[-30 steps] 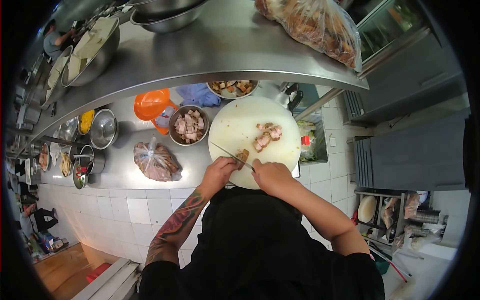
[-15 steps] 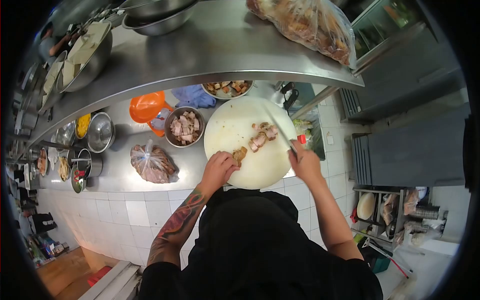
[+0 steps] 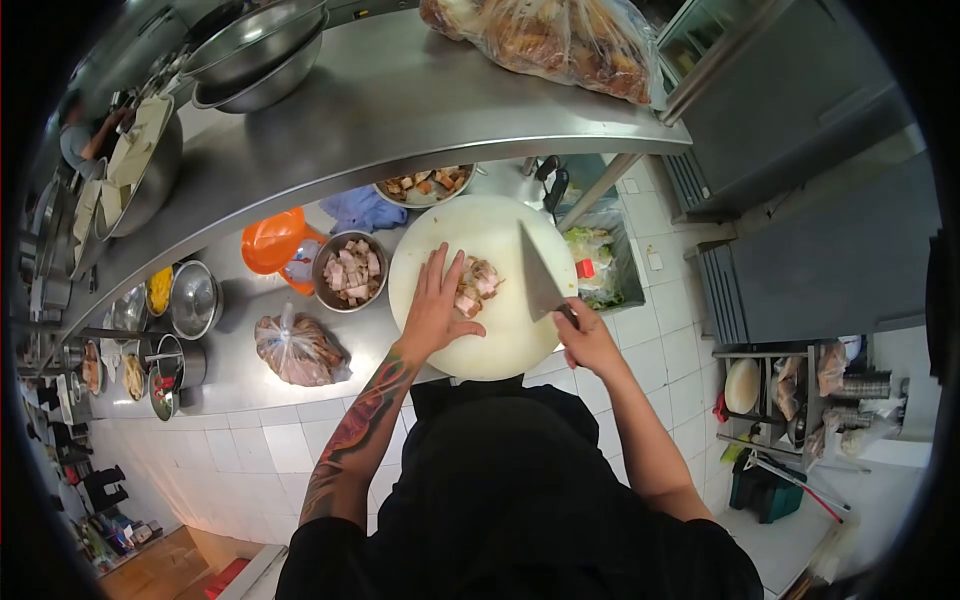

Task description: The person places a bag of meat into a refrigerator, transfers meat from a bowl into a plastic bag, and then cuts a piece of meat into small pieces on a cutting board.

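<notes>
My left hand (image 3: 434, 302) lies over the round white cutting board (image 3: 520, 345) with its fingers stretched out and thumb apart. Chopped pieces of cooked meat (image 3: 478, 285) sit right beside its palm, partly hidden by it. In my right hand (image 3: 590, 340) is the handle of a cleaver (image 3: 540, 278), its broad blade slanting over the board's right side, apart from the meat. Left of the board stands a metal bowl of meat chunks (image 3: 352, 272). Behind the board is another metal bowl (image 3: 425, 186) with browned pieces.
A steel shelf (image 3: 400, 120) crosses above the counter, bearing a large plastic bag of food (image 3: 560, 50) and metal bowls (image 3: 255, 60). A tied bag of meat (image 3: 298, 350) and an orange container (image 3: 272, 243) lie to the left. At right is a bin with greens (image 3: 600, 265).
My left hand has moved up the board and opened flat beside the meat. The meat pieces have shifted left into one pile. The cleaver blade has turned, showing its flat side.
</notes>
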The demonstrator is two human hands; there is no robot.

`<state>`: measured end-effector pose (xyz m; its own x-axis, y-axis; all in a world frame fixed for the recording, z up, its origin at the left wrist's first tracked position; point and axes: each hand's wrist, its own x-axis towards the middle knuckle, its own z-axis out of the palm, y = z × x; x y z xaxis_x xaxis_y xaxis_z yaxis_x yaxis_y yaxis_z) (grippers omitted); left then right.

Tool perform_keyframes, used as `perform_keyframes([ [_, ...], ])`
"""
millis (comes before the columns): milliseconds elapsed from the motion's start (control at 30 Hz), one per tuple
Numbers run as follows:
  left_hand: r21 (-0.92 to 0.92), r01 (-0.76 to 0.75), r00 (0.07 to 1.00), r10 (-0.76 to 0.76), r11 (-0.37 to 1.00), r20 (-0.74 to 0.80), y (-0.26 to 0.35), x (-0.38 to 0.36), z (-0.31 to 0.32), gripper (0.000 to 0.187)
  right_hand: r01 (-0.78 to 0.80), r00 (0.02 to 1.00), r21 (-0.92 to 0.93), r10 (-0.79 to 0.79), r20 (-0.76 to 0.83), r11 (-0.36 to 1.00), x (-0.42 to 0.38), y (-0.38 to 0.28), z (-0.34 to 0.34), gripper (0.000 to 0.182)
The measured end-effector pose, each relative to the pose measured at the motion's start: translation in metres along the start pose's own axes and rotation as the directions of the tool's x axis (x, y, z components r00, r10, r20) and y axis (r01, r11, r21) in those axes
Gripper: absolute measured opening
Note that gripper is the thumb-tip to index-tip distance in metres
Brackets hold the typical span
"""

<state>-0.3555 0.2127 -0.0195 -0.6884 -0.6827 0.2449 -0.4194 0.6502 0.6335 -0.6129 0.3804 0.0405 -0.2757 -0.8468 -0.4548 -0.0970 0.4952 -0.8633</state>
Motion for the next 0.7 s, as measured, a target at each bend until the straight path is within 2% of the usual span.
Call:
perform_keyframes([
  [33, -0.004, 0.000, 1.000, 0.001, 1.000, 0.028, 0.002, -0.002, -0.002, 0.134, -0.059, 0.998, 0.157, 0.058, 0.014, 0.986, -0.001, 0.015, -0.010, 0.024],
  [167, -0.047, 0.030, 0.997, -0.033, 0.998, -0.063, 0.009, 0.005, 0.013, 0.121, -0.154, 0.986, 0.236, 0.135, 0.093, 0.959, -0.010, 0.037, -0.003, 0.021],
  [233, 0.020, 0.015, 0.995, -0.013, 1.000, -0.102, 0.013, 0.015, 0.027, 0.100, -0.149, 0.988, 0.278, 0.128, 0.091, 0.949, -0.007, 0.040, 0.031, 0.018],
  [267, 0.022, 0.014, 0.995, -0.012, 1.000, -0.102, 0.015, 0.018, 0.034, 0.100, -0.148, 0.988, 0.311, 0.126, 0.090, 0.939, -0.005, 0.040, 0.049, 0.020],
  [333, -0.015, 0.017, 0.990, -0.018, 1.000, -0.137, 0.021, 0.025, 0.045, 0.084, -0.136, 0.989, 0.305, 0.111, 0.098, 0.943, 0.001, 0.038, 0.083, 0.020],
  [367, 0.007, 0.008, 0.976, -0.006, 1.000, -0.218, 0.028, 0.026, 0.045, 0.069, -0.129, 0.989, 0.334, 0.097, 0.110, 0.934, 0.002, 0.032, 0.099, 0.019],
  [400, 0.014, 0.010, 0.976, -0.007, 1.000, -0.220, 0.029, 0.025, 0.048, 0.069, -0.122, 0.989, 0.363, 0.082, 0.122, 0.924, 0.001, 0.025, 0.110, 0.019],
  [433, -0.123, 0.071, 0.962, -0.101, 0.990, -0.255, 0.029, 0.023, 0.052, 0.062, -0.108, 0.989, 0.383, 0.062, 0.132, 0.917, 0.000, 0.018, 0.116, 0.016],
  [467, -0.260, 0.125, 0.940, -0.199, 0.958, -0.278, 0.031, 0.022, 0.051, 0.056, -0.106, 0.989, 0.383, 0.055, 0.140, 0.918, 0.001, 0.016, 0.118, 0.016],
  [500, -0.281, 0.120, 0.917, -0.215, 0.952, -0.337, 0.032, 0.021, 0.050, 0.043, -0.095, 0.983, 0.380, 0.028, 0.179, 0.920, 0.002, 0.014, 0.119, 0.016],
  [533, -0.267, 0.131, 0.910, -0.222, 0.955, -0.349, 0.031, 0.019, 0.046, 0.043, -0.086, 0.974, 0.377, -0.001, 0.225, 0.922, 0.005, 0.012, 0.123, 0.015],
  [600, -0.374, 0.188, 0.855, -0.339, 0.908, -0.393, 0.026, 0.013, 0.030, 0.038, -0.081, 0.961, 0.330, -0.014, 0.277, 0.941, 0.012, -0.005, 0.138, 0.015],
  [700, -0.230, 0.204, 0.769, -0.301, 0.952, -0.564, 0.002, 0.014, -0.019, 0.031, 0.011, 0.935, 0.272, -0.107, 0.338, 0.962, 0.026, -0.040, 0.167, 0.016],
])
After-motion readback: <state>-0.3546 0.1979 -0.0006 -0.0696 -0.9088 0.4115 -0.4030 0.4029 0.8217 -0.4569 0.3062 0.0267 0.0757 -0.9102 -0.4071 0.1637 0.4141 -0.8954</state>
